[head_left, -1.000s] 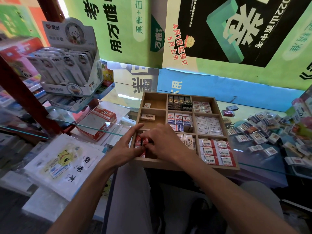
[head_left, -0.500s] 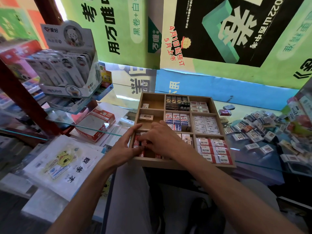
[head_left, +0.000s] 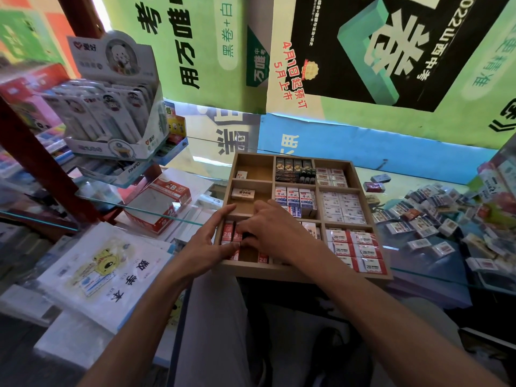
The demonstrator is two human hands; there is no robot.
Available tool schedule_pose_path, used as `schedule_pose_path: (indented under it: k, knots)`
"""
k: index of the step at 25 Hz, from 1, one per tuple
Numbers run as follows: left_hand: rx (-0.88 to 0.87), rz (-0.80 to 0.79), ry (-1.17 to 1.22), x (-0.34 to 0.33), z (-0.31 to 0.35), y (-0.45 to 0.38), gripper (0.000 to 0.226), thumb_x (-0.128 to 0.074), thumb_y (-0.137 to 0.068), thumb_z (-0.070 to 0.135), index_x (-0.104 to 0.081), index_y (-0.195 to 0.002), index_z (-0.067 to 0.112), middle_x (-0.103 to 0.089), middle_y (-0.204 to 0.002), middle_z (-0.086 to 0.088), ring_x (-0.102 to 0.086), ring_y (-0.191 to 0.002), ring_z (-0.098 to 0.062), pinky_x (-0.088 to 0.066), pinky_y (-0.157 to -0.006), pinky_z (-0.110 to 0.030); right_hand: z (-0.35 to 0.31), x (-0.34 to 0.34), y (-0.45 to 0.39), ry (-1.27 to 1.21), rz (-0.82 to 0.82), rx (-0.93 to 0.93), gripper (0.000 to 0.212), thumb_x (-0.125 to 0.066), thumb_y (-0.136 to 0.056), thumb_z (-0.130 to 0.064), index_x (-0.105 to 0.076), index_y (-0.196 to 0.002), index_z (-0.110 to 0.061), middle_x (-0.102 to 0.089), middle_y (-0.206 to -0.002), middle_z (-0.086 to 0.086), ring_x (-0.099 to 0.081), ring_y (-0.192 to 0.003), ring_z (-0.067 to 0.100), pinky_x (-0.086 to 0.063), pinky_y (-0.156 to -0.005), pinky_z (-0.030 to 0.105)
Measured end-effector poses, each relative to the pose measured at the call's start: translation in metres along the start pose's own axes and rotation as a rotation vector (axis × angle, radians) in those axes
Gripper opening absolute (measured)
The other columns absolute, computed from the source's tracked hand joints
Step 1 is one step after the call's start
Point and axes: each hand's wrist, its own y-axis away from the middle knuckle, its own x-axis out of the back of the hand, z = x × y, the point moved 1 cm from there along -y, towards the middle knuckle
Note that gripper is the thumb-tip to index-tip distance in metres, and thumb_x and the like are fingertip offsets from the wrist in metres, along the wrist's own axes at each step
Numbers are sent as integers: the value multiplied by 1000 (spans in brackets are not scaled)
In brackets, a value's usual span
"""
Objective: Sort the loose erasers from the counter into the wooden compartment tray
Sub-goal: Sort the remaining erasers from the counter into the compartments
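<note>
- Wooden tray (head_left: 300,270) sat on the glass counter (head_left: 435,270) right in front of us, most compartments already stocked.
- Both our hands were down in the near-left compartment, on the red 2B erasers (head_left: 227,233) packed there.
- Left hand (head_left: 208,241) lay flat-ish, fingers straight and spread, tips touching those erasers, thumb on the tray's near edge.
- Right hand (head_left: 269,230) was curled over the same compartment; couldn't tell if it actually gripped anything.
- Loose erasers (head_left: 427,216) were piled on the counter to the tray's right.

Green posters (head_left: 195,51) on wall, glass counter (head_left: 418,263), red shelf post (head_left: 36,160)
</note>
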Motion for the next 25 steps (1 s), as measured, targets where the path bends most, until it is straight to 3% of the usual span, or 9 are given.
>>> schedule_pose_path:
  k: [3,8,13,15,18,21,25]
  knots:
    - [-2,1,-1,-1,1,0,69,-64,-92,20,-26,-138,54,-31,-149,-1,-44,-116,-14,-45,-72,-14,2,3,2,-62,-12,-38,29,-54,-97,-33,-62,-124,-27,-58,-117,4,-44,-108,18,-19,-78,27]
    - [-6,-3,-1,-1,0,0,69,-62,-93,20,-23,-139,53,-30,-149,0,-43,-119,-15,-46,-78,-17,-6,-1,-5,-51,76,-68,32,-56,-95,-26,-57,-127,-23,-63,-117,7,-52,-109,21,-33,-90,31]
    - [3,-3,7,-2,0,-2,56,-56,-97,25,-30,-133,59,-32,-146,0,-48,-109,-10,-48,-73,-20,8,10,8,-197,131,-154,18,-54,-95,-23,-65,-109,-24,-62,-97,3,-50,-94,16,-42,-85,33]
    - [4,36,6,-3,0,-4,44,-53,-98,32,-35,-127,59,-35,-146,-2,-51,-113,-17,-50,-76,-25,19,16,18,-219,16,-138,21,-52,-93,-24,-68,-106,-28,-58,-94,-3,-45,-92,11,-41,-82,32]
    - [20,93,-56,-6,2,-5,43,-53,-99,26,-37,-129,52,-33,-148,0,-47,-119,-21,-47,-74,-22,23,16,31,-109,-155,8,35,-42,-89,-31,-72,-106,-31,-65,-104,-10,-39,-90,7,-41,-82,33]
    - [25,104,-59,-8,3,-4,46,-52,-99,21,-37,-129,53,-33,-149,0,-45,-119,-20,-46,-73,-20,19,11,37,-33,-183,99,37,-40,-94,-32,-66,-121,-35,-59,-123,-14,-33,-96,5,-30,-85,32]
    - [30,100,-47,-7,5,-2,47,-51,-100,18,-36,-130,52,-33,-147,-1,-47,-115,-19,-45,-72,-21,9,8,37,-9,-155,121,39,-36,-100,-32,-54,-133,-42,-56,-124,-11,-28,-97,7,-23,-86,33]
